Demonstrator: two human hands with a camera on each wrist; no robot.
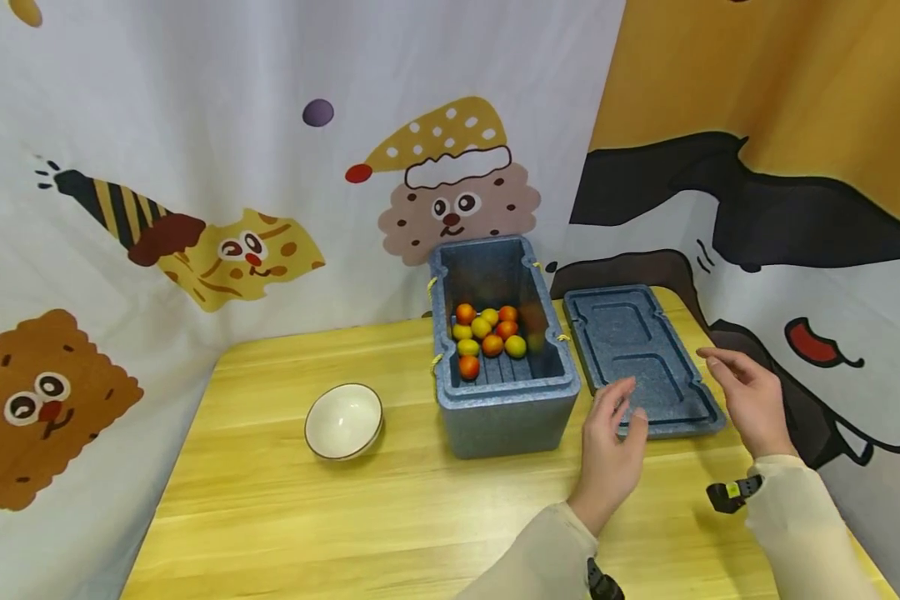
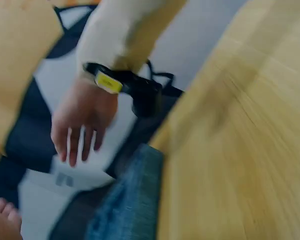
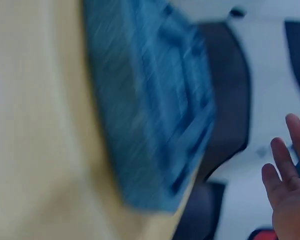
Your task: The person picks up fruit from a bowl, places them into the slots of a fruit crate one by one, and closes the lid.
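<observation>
A blue-grey lid (image 1: pixel 633 367) lies flat on the table's right side, its recessed face up. Over its near left corner hovers my left hand (image 1: pixel 611 454), fingers loosely bent and apart from the thumb. My right hand (image 1: pixel 753 408) is just off the lid's right edge, also relaxed; neither hand holds anything. In the left wrist view the right hand (image 2: pixel 85 120) hangs with its fingers spread. The lid (image 3: pixel 150 100) is blurred in the right wrist view. Left of the lid stands an uncovered blue-grey box (image 1: pixel 506 425) with several orange and yellow fruits (image 1: pixel 492 344) inside.
A white bowl (image 1: pixel 343 421) with a dark rim sits on the wooden table (image 1: pixel 270 517), left of the box. Behind the table hangs a curtain (image 1: pixel 232 100) with cartoon prints, close to the box's far end. Yellow cords show on the box's sides.
</observation>
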